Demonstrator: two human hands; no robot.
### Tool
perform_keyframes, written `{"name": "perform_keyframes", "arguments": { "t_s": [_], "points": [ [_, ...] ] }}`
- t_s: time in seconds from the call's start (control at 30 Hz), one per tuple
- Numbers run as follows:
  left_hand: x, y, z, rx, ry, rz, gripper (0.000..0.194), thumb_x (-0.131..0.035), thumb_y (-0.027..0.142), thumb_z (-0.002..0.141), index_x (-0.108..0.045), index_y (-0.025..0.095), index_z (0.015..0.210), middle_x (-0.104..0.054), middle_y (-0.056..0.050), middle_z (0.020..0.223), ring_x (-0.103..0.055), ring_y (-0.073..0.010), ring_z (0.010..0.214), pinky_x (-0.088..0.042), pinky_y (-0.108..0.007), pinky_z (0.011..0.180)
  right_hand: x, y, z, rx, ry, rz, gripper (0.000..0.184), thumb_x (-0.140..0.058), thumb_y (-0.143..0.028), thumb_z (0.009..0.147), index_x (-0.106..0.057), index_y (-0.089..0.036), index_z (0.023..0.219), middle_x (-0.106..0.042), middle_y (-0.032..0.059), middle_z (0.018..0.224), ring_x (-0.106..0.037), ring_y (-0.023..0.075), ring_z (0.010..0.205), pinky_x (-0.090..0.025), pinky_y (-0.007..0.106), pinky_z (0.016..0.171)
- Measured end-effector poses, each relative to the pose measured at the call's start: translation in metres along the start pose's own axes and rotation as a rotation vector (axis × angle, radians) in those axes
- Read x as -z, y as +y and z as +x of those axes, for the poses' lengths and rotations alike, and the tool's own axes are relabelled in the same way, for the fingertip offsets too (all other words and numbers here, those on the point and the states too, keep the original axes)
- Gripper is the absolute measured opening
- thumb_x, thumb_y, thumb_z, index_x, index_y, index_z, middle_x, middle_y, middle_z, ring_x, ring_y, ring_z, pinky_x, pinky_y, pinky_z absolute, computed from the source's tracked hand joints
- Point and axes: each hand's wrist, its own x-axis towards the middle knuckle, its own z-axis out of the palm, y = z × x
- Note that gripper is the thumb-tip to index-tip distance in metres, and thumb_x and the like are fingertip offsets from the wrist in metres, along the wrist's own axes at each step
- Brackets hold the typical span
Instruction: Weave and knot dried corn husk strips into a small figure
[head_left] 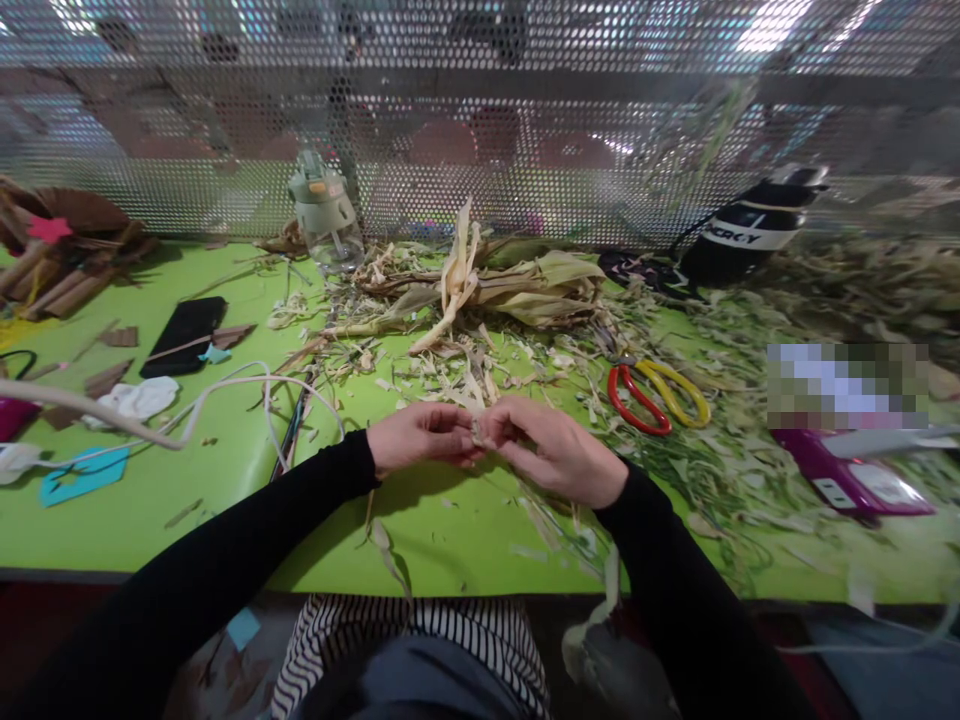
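Both of my hands meet above the green table (442, 540), fingertips pinched close together. Between them is a small piece of dried corn husk (476, 432), mostly covered by the fingers. My left hand (424, 437) is closed on it from the left, and my right hand (551, 448) grips it from the right. Behind the hands lies a heap of dried corn husks (532, 285), with one pale husk (457, 270) standing up from it. Scissors (652, 395) with one red and one yellow handle rest to the right of my right hand.
Shredded husk scraps (705, 480) cover the right side. A black phone (184, 335), a white cable (202, 405) and a blue paper piece (84, 477) lie left. A clear bottle (330, 220) and a black bottle (754, 230) stand by the perforated metal screen (480, 130). A purple device (855, 480) sits right.
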Motion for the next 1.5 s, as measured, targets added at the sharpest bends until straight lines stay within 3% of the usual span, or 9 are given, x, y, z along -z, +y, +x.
{"name": "perform_keyframes", "arguments": {
  "t_s": [0.33, 0.5, 0.8, 0.97, 1.13, 1.27, 1.43, 1.5],
  "points": [
    [-0.0027, -0.0007, -0.0004, 0.012, 0.013, -0.016, 0.033, -0.076, 0.035, 0.067, -0.064, 0.011, 0.086, -0.066, -0.005, 0.081, -0.061, -0.0099, 0.071, -0.050, -0.030, 0.079, 0.0022, 0.0004, 0.0011, -0.089, -0.059, 0.102, 0.005, -0.050, -0.014, 0.084, -0.050, -0.018, 0.081, -0.056, -0.0003, 0.072, -0.050, 0.0106, 0.063, -0.039, 0.022, 0.060],
    [-0.0019, -0.0030, 0.0018, -0.001, 0.019, -0.012, 0.029, -0.075, 0.030, 0.068, -0.063, 0.012, 0.086, -0.065, -0.004, 0.080, -0.061, -0.0095, 0.070, -0.050, -0.030, 0.077, 0.0072, 0.0027, 0.0001, -0.131, -0.079, 0.127, 0.005, -0.049, -0.019, 0.087, -0.051, -0.017, 0.082, -0.057, 0.0006, 0.073, -0.051, 0.0108, 0.063, -0.041, 0.023, 0.059],
    [-0.0002, -0.0015, 0.0022, -0.034, 0.004, 0.009, 0.028, -0.076, 0.027, 0.068, -0.063, 0.011, 0.087, -0.065, -0.004, 0.082, -0.060, -0.0094, 0.070, -0.050, -0.027, 0.073, 0.0009, 0.0019, 0.0017, -0.093, -0.056, 0.132, 0.005, -0.054, -0.015, 0.084, -0.053, -0.018, 0.080, -0.058, -0.0006, 0.072, -0.053, 0.0103, 0.063, -0.042, 0.022, 0.059],
    [0.0005, -0.0004, 0.0013, -0.067, 0.030, -0.029, 0.031, -0.075, 0.031, 0.069, -0.061, 0.011, 0.088, -0.065, -0.003, 0.075, -0.059, -0.0089, 0.065, -0.049, -0.027, 0.070, 0.0040, 0.0020, 0.0035, -0.055, 0.059, 0.147, 0.008, -0.051, -0.021, 0.088, -0.054, -0.017, 0.096, -0.061, 0.0067, 0.095, -0.057, 0.0130, 0.074, -0.047, 0.027, 0.066],
    [-0.0002, -0.0025, 0.0021, -0.058, 0.070, 0.003, 0.028, -0.074, 0.028, 0.069, -0.061, 0.013, 0.090, -0.066, -0.004, 0.081, -0.061, -0.0102, 0.072, -0.048, -0.028, 0.073, 0.0021, 0.0042, 0.0042, -0.020, 0.063, 0.070, 0.007, -0.052, -0.017, 0.087, -0.059, -0.018, 0.090, -0.064, 0.0039, 0.082, -0.059, 0.0150, 0.075, -0.048, 0.029, 0.068],
    [-0.0016, -0.0025, 0.0025, -0.092, 0.074, 0.005, 0.028, -0.074, 0.029, 0.069, -0.061, 0.013, 0.088, -0.065, -0.002, 0.078, -0.059, -0.0090, 0.068, -0.047, -0.027, 0.071, 0.0019, 0.0047, 0.0048, -0.039, 0.162, 0.014, 0.013, -0.057, -0.026, 0.086, -0.060, -0.019, 0.097, -0.061, 0.0087, 0.105, -0.056, 0.0148, 0.074, -0.048, 0.031, 0.066],
    [-0.0049, -0.0009, 0.0017, -0.095, 0.103, 0.007, 0.028, -0.075, 0.030, 0.068, -0.060, 0.012, 0.083, -0.064, -0.002, 0.078, -0.059, -0.0089, 0.069, -0.047, -0.027, 0.071, 0.0026, 0.0004, 0.0056, -0.058, 0.184, 0.012, 0.015, -0.056, -0.032, 0.087, -0.063, -0.019, 0.088, -0.062, 0.0065, 0.091, -0.054, 0.0150, 0.071, -0.047, 0.029, 0.064],
    [-0.0069, 0.0004, 0.0015, -0.129, 0.153, -0.006, 0.027, -0.074, 0.030, 0.068, -0.059, 0.012, 0.082, -0.064, -0.002, 0.078, -0.058, -0.0083, 0.068, -0.047, -0.026, 0.072, 0.0010, -0.0023, 0.0050, -0.133, 0.292, 0.012, 0.018, -0.057, -0.036, 0.085, -0.061, -0.018, 0.088, -0.061, 0.0068, 0.090, -0.050, 0.0130, 0.063, -0.044, 0.027, 0.056]
  ]
}}
